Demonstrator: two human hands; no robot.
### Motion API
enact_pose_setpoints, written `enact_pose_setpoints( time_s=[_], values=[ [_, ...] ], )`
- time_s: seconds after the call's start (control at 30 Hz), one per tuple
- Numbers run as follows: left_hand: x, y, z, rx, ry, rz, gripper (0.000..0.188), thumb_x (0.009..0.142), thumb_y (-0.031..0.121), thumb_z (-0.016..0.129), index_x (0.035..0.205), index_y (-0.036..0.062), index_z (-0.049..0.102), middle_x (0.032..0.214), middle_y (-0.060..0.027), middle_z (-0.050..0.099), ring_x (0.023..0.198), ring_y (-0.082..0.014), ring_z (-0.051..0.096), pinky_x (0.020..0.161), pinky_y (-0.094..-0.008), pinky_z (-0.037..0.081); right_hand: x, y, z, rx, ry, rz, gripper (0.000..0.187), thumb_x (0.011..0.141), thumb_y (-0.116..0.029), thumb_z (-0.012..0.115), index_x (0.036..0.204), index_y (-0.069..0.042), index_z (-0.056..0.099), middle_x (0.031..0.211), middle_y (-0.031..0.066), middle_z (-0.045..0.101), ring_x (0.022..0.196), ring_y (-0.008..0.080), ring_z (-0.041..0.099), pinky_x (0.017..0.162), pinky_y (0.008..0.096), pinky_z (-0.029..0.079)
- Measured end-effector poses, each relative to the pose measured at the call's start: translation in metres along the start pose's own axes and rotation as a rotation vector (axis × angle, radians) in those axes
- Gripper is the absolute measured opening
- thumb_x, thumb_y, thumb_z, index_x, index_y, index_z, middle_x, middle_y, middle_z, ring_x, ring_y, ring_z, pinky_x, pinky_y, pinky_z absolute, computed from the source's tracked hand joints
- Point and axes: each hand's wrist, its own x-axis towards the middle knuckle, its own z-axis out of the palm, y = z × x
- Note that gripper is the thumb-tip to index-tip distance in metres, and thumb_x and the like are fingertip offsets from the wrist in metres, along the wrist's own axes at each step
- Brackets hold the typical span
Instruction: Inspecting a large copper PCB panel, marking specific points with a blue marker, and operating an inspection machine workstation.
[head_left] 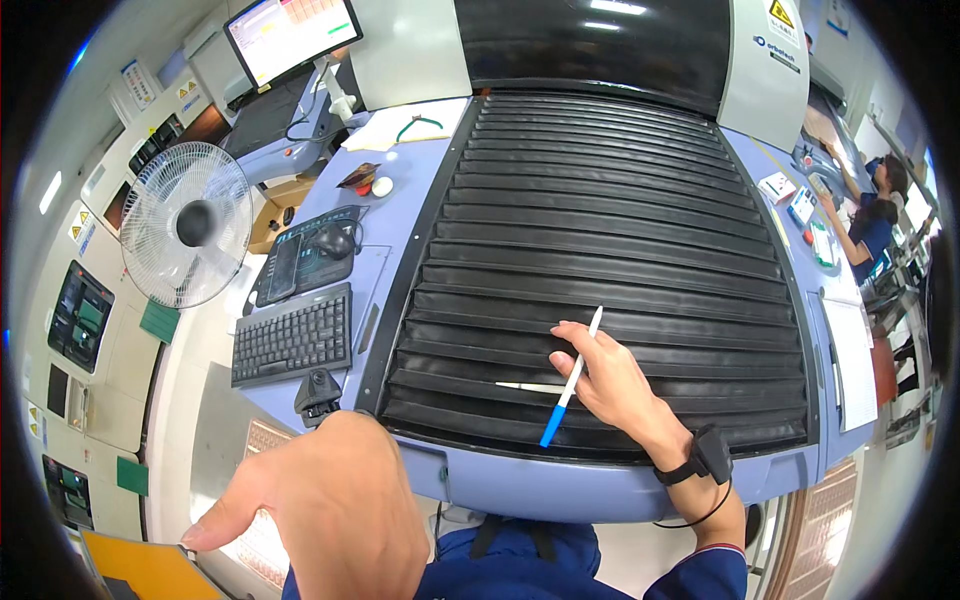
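Note:
My right hand (615,385) is closed around a slim white pen (575,376) with a blue lower end. The pen slants, white tip up and blue end toward me, over the black pleated cover (600,240). A second thin white stick (528,386) lies on the cover just left of that hand. Close to the camera at the lower left is my left hand (340,505), back up, its thumb stretched out to the left. Its other fingers are hidden. Near the thumb tip is a yellow-orange panel (150,568); I cannot tell whether they touch.
Left of the cover stand a keyboard (293,336), a mouse (333,240) and a small black device (319,393). A fan (190,225) and a monitor (292,35) are farther left. Papers (848,360) lie on the right ledge. A co-worker (868,225) is at the far right.

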Motion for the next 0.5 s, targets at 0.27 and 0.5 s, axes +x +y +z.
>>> enact_pose_setpoints(
  time_s=[0.27,0.5],
  values=[
    [-0.015,-0.02,0.005,0.083,-0.075,-0.106,0.071,0.098,0.069,0.04,0.076,0.0022,0.043,0.069,-0.0138,0.042,0.06,-0.0357,0.048,0.057,-0.0438,0.038,0.0,-0.001,-0.002,0.005,-0.025,0.034,0.033,0.1,-0.024,0.063,0.123,-0.002,0.057,0.119,0.0228,0.066,0.107,0.0438,0.065,0.088,0.0485,0.055],
    [0.004,-0.005,-0.01,-0.098,-0.061,-0.01,0.084,0.103,0.052,0.049,0.138,-0.0243,0.043,0.103,-0.0291,0.068,0.06,-0.0248,0.061,0.051,-0.034,0.044,0.001,0.0,0.003,0.034,-0.005,-0.007,0.034,0.1,-0.026,0.062,0.121,0.001,0.058,0.12,0.0245,0.066,0.108,0.0443,0.064,0.09,0.0481,0.055]
  ],
)
